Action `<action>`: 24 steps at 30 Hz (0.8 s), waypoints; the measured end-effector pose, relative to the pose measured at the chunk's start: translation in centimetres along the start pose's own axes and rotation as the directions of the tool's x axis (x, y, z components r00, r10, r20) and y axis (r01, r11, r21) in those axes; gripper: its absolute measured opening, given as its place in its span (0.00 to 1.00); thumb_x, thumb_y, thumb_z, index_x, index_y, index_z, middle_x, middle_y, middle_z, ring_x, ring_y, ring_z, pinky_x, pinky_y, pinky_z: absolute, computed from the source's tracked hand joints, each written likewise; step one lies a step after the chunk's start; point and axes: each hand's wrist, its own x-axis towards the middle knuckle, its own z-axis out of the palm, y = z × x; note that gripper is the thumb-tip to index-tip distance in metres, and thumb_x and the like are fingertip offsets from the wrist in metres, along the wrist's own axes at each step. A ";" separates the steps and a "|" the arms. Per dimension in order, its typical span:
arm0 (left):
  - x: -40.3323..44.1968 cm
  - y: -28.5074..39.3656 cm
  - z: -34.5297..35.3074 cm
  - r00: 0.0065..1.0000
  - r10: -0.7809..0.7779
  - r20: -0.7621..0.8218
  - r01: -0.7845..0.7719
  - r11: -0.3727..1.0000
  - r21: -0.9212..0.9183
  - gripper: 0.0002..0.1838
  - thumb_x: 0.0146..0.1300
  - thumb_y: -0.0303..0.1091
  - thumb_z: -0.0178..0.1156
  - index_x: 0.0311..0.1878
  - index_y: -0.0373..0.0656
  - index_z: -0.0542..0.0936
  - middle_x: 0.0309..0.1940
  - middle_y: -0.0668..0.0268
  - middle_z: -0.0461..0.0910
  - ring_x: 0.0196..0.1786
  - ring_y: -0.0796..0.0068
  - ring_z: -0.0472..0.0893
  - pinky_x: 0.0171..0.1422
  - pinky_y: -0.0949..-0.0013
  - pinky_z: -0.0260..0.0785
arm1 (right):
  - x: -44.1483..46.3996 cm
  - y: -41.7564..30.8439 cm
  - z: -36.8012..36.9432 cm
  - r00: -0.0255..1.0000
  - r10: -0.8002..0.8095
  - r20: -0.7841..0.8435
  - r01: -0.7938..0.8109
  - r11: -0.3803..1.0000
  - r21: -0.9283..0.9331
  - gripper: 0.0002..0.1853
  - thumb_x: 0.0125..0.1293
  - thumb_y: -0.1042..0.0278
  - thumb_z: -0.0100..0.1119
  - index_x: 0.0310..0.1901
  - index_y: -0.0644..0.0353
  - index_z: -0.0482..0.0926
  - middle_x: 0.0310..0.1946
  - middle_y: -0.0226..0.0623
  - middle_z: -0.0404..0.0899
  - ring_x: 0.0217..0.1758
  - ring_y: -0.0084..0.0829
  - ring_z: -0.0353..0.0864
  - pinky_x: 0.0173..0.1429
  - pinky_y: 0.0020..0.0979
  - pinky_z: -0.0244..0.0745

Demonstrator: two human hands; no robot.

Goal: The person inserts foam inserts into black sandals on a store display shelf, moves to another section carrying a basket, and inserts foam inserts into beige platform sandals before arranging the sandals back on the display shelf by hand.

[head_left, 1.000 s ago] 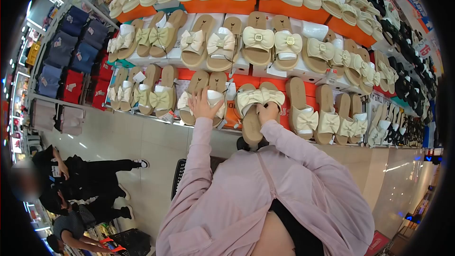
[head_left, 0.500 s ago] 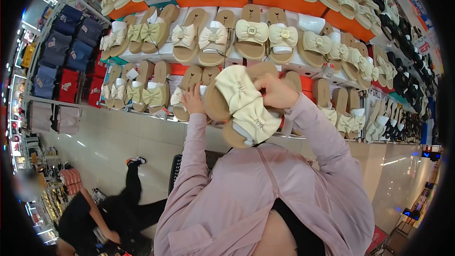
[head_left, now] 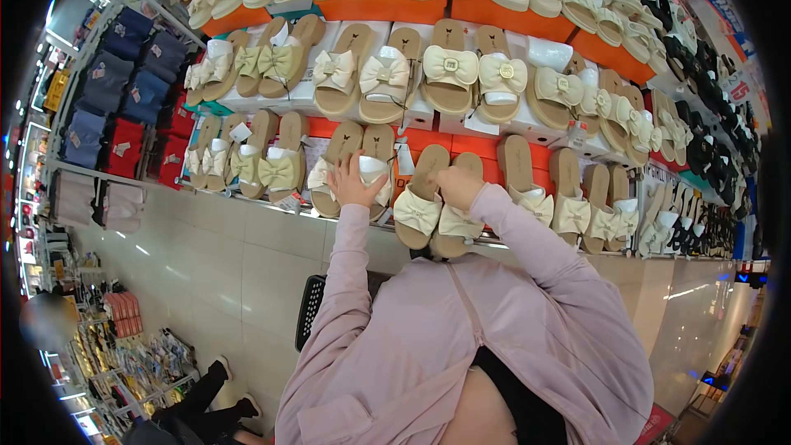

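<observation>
A pair of tan slide sandals [head_left: 418, 213] with cream bows is at the front edge of the lowest display row, soles level and toes toward me. My right hand [head_left: 457, 187] is closed on the pair, its fingers between the two footbeds. To the left, my left hand [head_left: 354, 185] lies with fingers spread over another cream-bow pair [head_left: 340, 144], touching one sandal with white padding under its strap. Part of that pair is hidden behind the hand.
More bow sandals [head_left: 449, 66] fill the tiered shelves above, on white and orange boxes. Dark sandals [head_left: 717, 132] hang at right, and folded blue and red garments [head_left: 103, 82] at left. A black perforated stool [head_left: 310, 313] stands by my left side; a person's legs [head_left: 202, 395] show lower left.
My right hand has lowered the sandal pair from a tilted position to the shelf edge, turning it bows toward me. My left hand has shifted slightly right. The person at lower left has moved down.
</observation>
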 end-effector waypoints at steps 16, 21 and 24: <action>0.0 -0.8 0.7 1.000 -0.004 0.008 0.004 1.000 0.018 0.42 0.40 0.60 0.65 0.61 0.57 0.68 0.60 0.64 0.69 0.68 0.59 0.59 0.71 0.46 0.38 | -3.3 0.9 3.4 0.964 -0.067 -0.256 -0.038 0.922 -0.386 0.36 0.53 0.28 0.49 0.32 0.63 0.76 0.32 0.38 0.77 0.38 0.36 0.76 0.37 0.33 0.73; 0.0 -0.6 0.4 0.999 -0.022 0.043 0.021 1.000 0.023 0.43 0.40 0.61 0.65 0.61 0.57 0.68 0.60 0.64 0.69 0.68 0.59 0.60 0.71 0.46 0.38 | -4.2 -0.9 2.1 0.961 0.003 -0.278 -0.104 0.931 -0.349 0.35 0.55 0.31 0.51 0.38 0.64 0.75 0.36 0.40 0.77 0.43 0.38 0.75 0.46 0.36 0.70; 0.0 -1.1 1.0 1.000 0.017 0.008 -0.018 0.998 0.057 0.42 0.41 0.61 0.65 0.62 0.56 0.67 0.60 0.64 0.69 0.67 0.59 0.60 0.71 0.45 0.39 | -7.3 -0.7 0.5 0.815 0.122 -0.567 -0.231 0.965 -0.124 0.34 0.54 0.39 0.59 0.50 0.64 0.71 0.49 0.45 0.74 0.53 0.43 0.72 0.55 0.40 0.66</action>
